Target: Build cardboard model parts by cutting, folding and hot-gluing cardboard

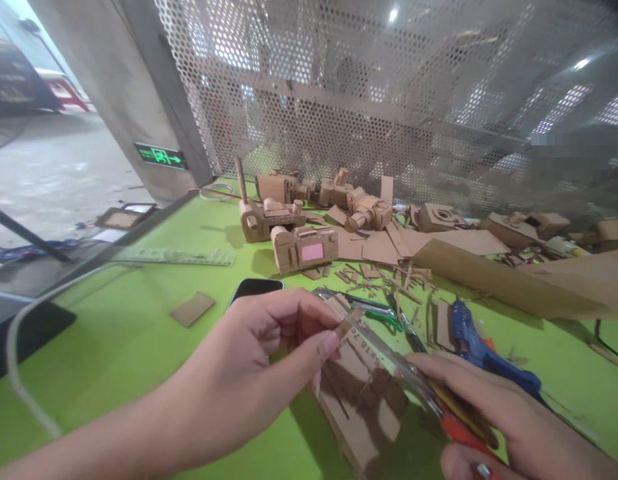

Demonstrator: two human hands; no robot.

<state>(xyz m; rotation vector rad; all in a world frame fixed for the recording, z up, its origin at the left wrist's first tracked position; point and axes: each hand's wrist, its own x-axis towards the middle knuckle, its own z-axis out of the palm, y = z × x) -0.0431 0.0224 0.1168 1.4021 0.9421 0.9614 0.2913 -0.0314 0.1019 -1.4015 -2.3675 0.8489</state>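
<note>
My left hand [283, 340] pinches a small cardboard strip [345, 328] between thumb and fingertips. In my right hand [509, 407] is a pair of scissors [423, 387] with orange-red on the handle, its metal blades reaching left to the strip's end. Whether the blades are parted is hard to see. Beneath both hands lies a cardboard piece [363, 427] with printed characters, partly in shadow. A green-handled cutter [376, 313] and a dark pen-like tool [406, 323] rest just beyond it.
A blue hot glue gun [481, 347] lies at right. Cardboard camera models [306, 248] stand behind, among scraps [369, 273] and a large brown sheet [499, 280]. A phone [256, 287], clear ruler [183, 256], cardboard square [193, 309] and white cable [23, 320] are at left.
</note>
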